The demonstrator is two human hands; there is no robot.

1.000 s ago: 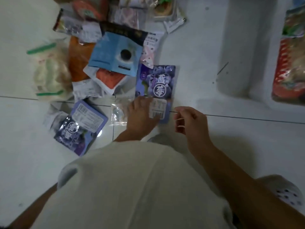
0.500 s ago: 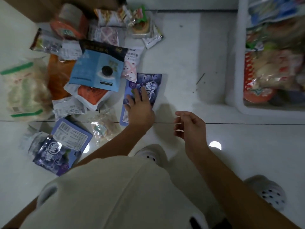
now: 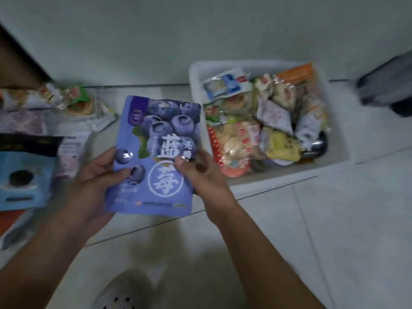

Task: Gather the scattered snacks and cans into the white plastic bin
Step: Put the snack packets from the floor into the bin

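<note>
A purple blueberry snack pouch is lifted off the floor in front of me, face up. My left hand grips its lower left edge, thumb on the front. My right hand pinches its right edge, thumb on the printed circle. The white plastic bin stands on the floor just right of the pouch and holds several snack packets, among them a red-and-white cracker bag and a can partly hidden at its right side.
More snacks lie scattered on the floor at left: a blue cookie pouch, a pink-patterned packet and small wrapped cakes. A white wall rises behind. My white shoe is at the bottom. A dark object sits far right.
My left hand lifted the blueberry pouch off the floor. My right hand has taken hold of its right edge. The view has swung up and right toward the bin.
</note>
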